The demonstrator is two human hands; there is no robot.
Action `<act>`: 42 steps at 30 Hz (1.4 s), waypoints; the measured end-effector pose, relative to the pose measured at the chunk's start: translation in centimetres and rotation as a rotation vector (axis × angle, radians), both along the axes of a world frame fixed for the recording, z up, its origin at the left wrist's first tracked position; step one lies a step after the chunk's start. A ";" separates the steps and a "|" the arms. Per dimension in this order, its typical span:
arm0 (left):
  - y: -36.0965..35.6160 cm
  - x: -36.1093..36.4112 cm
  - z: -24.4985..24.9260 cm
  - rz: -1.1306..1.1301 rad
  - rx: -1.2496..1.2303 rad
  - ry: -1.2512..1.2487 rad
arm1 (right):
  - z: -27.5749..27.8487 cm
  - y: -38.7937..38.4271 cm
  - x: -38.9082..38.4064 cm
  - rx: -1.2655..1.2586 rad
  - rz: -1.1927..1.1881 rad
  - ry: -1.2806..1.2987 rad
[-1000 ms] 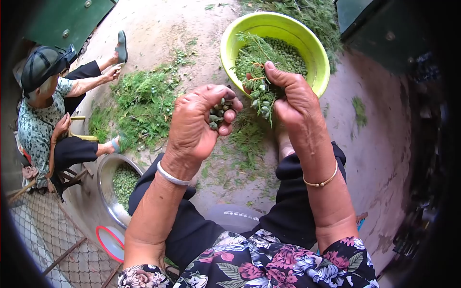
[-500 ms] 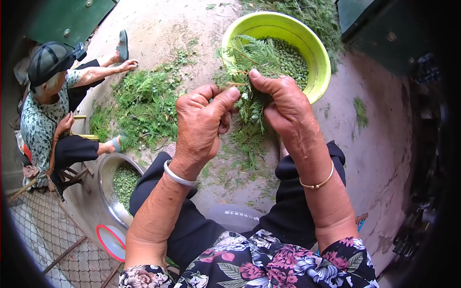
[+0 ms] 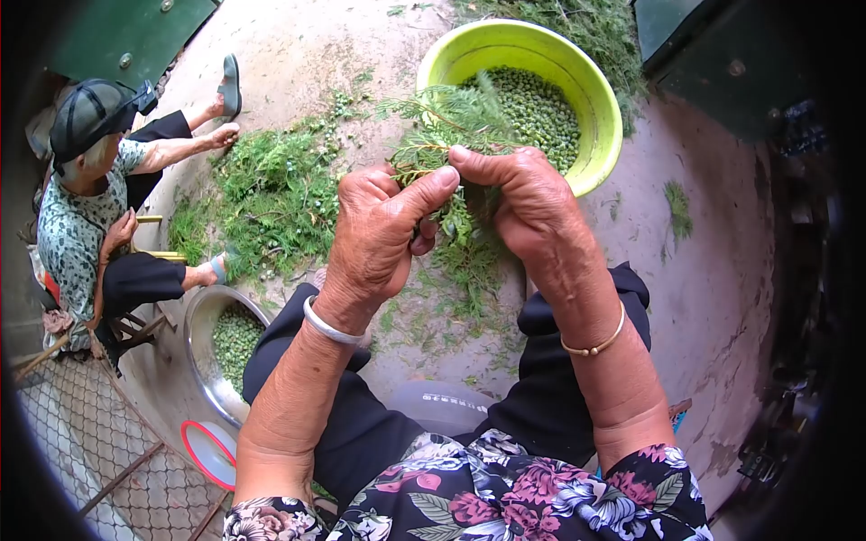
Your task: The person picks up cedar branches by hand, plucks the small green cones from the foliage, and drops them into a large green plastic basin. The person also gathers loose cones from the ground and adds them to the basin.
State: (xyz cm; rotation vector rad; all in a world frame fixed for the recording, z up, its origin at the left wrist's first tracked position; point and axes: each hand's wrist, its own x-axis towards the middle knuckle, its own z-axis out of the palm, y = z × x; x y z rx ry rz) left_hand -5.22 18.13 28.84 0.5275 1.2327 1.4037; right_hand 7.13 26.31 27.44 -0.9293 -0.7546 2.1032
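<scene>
Pinching feathery green sprig (image 3: 465,117) in curled fingers of left hand (image 3: 379,225) and right hand (image 3: 532,198); green cones (image 3: 541,104) in round lime plastic basin (image 3: 505,47), upper right, and silver metal basin (image 3: 199,347), lower left

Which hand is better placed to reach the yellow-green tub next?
Probably the right hand: in this view it overlaps the near rim of the yellow-green tub. The left hand appears farther off, toward the tub's lower left. Both hands are at the green sprig, though.
</scene>
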 end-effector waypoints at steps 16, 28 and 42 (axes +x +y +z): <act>0.0 0.7 0.1 -0.063 -0.028 0.083 | -0.6 -0.2 0.5 0.067 -0.016 0.003; -0.4 -0.5 0.0 -0.138 -0.047 -0.680 | -0.4 2.9 2.5 -0.011 -0.229 0.030; 3.4 -1.2 -11.9 0.192 -0.477 -0.547 | 2.1 5.3 6.0 0.339 -0.574 -0.042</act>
